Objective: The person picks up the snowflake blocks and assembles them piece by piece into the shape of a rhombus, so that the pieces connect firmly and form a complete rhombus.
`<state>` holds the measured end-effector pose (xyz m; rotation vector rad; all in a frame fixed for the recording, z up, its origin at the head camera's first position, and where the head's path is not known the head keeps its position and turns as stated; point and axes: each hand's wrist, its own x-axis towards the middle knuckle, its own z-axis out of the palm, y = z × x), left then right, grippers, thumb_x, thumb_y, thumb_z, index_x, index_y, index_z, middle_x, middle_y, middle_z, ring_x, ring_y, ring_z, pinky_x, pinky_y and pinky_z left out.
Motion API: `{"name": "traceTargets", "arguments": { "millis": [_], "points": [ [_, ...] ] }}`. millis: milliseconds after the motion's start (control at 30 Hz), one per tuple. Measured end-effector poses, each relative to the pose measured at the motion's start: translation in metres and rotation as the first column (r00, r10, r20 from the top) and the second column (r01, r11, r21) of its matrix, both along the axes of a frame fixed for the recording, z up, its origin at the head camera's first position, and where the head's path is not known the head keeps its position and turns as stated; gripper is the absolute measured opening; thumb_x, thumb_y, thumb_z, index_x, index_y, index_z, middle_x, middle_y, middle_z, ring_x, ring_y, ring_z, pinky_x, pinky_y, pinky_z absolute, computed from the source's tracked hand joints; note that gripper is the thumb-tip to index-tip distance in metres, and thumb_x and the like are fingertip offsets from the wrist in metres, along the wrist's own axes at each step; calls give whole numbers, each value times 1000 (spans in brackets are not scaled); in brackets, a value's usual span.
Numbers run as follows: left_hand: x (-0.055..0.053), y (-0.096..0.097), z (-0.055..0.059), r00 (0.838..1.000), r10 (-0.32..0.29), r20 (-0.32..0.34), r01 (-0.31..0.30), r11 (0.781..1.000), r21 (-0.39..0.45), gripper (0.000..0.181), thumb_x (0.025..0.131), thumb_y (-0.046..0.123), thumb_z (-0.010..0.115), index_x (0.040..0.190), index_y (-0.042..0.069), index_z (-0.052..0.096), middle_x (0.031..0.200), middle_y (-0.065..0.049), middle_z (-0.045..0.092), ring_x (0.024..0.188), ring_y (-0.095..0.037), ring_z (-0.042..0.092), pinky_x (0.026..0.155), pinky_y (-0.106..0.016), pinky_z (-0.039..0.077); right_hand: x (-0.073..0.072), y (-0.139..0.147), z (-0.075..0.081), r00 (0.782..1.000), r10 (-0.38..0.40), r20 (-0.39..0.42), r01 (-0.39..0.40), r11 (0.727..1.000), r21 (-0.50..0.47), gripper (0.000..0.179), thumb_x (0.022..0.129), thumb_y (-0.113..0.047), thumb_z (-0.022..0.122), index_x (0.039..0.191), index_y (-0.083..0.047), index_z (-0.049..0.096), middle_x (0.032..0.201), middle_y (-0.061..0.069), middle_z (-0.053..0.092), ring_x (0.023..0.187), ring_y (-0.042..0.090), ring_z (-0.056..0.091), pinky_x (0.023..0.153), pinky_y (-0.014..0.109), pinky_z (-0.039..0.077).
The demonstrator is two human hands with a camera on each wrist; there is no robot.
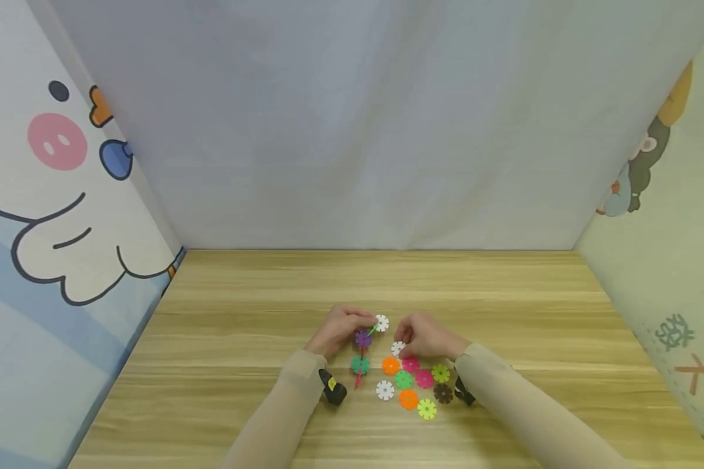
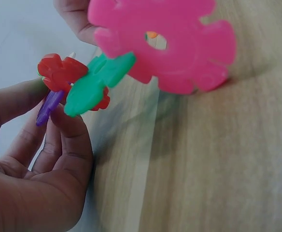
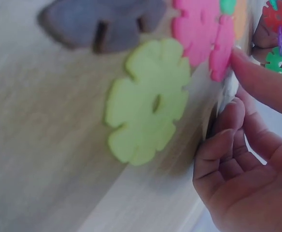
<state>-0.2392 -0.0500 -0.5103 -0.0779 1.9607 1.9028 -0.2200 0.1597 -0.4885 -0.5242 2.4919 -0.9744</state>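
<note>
We look down at a wooden desk (image 1: pixel 258 306), with twelve o'clock at its far edge. The left hand (image 1: pixel 345 327) pinches a chain (image 1: pixel 362 339) of slotted plastic discs, its grip clamped near the purple disc (image 2: pixel 49 107). From that disc, a white end disc (image 1: pixel 382 319) sits at two o'clock, while a green disc (image 1: pixel 360 365) and a pink disc (image 2: pixel 189 46) reach towards six. At three o'clock from the left hand, the right hand (image 1: pixel 427 335) has its grip clamped on a separate white disc (image 1: pixel 397 348). Around six o'clock from the right hand, we see loose discs (image 1: pixel 424 378) in orange, pink, green, yellow, brown and white on the desk. A pale curtain (image 1: pixel 375 130) hangs at twelve
</note>
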Motion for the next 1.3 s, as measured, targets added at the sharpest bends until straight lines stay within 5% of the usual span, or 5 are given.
{"name": "traceTargets", "arguments": {
  "millis": [367, 733, 1300],
  "points": [
    [2, -1, 1, 1000, -3, 6, 3, 1000, -9, 20, 77, 13, 79, 90, -1, 73, 88, -8, 68, 81, -19, 59, 72, -29, 49, 1, 5, 5, 999, -6, -35, 4, 999, -35, 13, 79, -3, 75, 86, -6, 65, 80, -1, 62, 75, 14, 58, 70, 29, 51],
    [9, -4, 5, 1000, -26, 1, 26, 1000, -16, 19, 78, 13, 78, 91, 0, 73, 90, -7, 68, 85, -19, 59, 76, -30, 49, 4, 12, 9, 984, -175, -18, 172, 979, -107, 8, 83, -9, 74, 88, -6, 69, 78, 0, 64, 71, 16, 58, 66, 31, 50],
    [6, -2, 3, 1000, -29, -5, 29, 998, -51, 17, 79, 12, 77, 91, 0, 74, 90, -6, 69, 87, -19, 59, 78, -31, 49, -6, 7, 15, 969, -214, -122, 191, 966, -176, 4, 87, -8, 70, 90, -6, 70, 84, 0, 67, 79, 16, 61, 74, 34, 51]
  ]
}}
